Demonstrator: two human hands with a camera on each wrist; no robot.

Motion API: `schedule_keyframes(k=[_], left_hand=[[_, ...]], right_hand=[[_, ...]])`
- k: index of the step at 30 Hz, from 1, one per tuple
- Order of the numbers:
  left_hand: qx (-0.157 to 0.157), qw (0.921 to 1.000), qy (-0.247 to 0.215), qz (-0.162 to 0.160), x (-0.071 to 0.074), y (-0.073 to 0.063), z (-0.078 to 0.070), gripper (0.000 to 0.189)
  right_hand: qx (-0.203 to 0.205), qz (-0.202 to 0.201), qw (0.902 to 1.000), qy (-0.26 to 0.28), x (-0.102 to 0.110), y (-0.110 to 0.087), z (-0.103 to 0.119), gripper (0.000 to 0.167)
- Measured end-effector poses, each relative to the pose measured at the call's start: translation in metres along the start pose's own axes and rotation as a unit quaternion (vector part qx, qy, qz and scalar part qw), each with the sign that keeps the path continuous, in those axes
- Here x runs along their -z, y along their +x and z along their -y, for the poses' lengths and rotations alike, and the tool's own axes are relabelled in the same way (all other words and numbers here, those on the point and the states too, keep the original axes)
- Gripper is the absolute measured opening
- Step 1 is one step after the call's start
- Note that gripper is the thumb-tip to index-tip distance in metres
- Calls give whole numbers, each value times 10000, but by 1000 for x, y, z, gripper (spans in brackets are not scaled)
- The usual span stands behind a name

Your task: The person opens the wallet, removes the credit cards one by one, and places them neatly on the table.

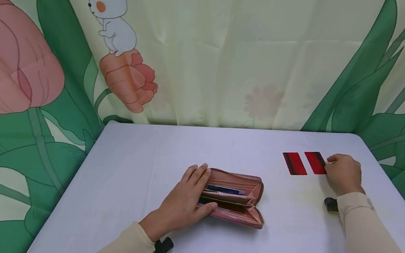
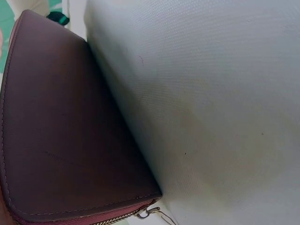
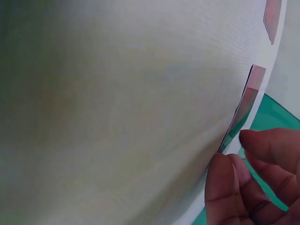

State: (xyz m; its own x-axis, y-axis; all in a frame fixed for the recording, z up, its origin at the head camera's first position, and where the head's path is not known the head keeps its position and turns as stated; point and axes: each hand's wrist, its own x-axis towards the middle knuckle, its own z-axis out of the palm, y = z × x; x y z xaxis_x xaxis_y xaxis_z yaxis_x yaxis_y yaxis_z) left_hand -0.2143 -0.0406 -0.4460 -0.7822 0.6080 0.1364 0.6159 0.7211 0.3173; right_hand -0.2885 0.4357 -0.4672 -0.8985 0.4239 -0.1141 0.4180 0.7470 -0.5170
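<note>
Nearest, two pale sleeves reach in over the worktop (image 1: 134, 156), the left (image 1: 127, 248) and the right (image 1: 377, 245), each with one small black device, one by the left cuff (image 1: 163, 247) and one by the right cuff (image 1: 331, 204). Just beyond, the person's left hand (image 1: 184, 204) rests on the left end of one pink wallet (image 1: 233, 198), its fingers extended over the far side and its thumb across the near side. The wallet lies unzipped near the middle of the worktop; one metal zip pull (image 2: 149, 213) shows in the left wrist view, and at least one dark blue edge (image 1: 228, 190) shows inside, though the full count of contents cannot be told. Farther off to the right lie two red cards, each with one dark stripe: the left card (image 1: 295, 163) and, just beside it, the right card (image 1: 314, 163). The person's right hand (image 1: 344, 175) has bent fingers at the right card's outer end; whether they pinch it cannot be told. Behind hangs one curtain (image 1: 205, 38) printed with one white rabbit (image 1: 120, 36) on one carrot (image 1: 122, 78).
</note>
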Motion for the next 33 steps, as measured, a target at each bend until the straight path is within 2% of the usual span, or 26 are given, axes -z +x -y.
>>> schedule_keyframes(k=[5,11,14,18,25,33], left_hand=[[-33,9999,100,16,1,3,-1,88],[-41,9998,124,140,1,4,-1,88],[-49,9997,87,204,2,3,-1,88],[-8,9997,6,259,5,3,1,92],[37,9996,65,278,7,2,3,99],[84,9996,-36,283,10,1,3,102]], right_hand=[[213,15,9998,-62,6,-7,-2,43],[-171,587,9981,106,13,-17,1,59],[-157,727,9972,90,16,-21,5,63],[153,594,9981,24,22,-26,14,64],[850,-26,9964,-5,30,-40,49,68],[1915,-424,9806,42,46,-68,101,67]])
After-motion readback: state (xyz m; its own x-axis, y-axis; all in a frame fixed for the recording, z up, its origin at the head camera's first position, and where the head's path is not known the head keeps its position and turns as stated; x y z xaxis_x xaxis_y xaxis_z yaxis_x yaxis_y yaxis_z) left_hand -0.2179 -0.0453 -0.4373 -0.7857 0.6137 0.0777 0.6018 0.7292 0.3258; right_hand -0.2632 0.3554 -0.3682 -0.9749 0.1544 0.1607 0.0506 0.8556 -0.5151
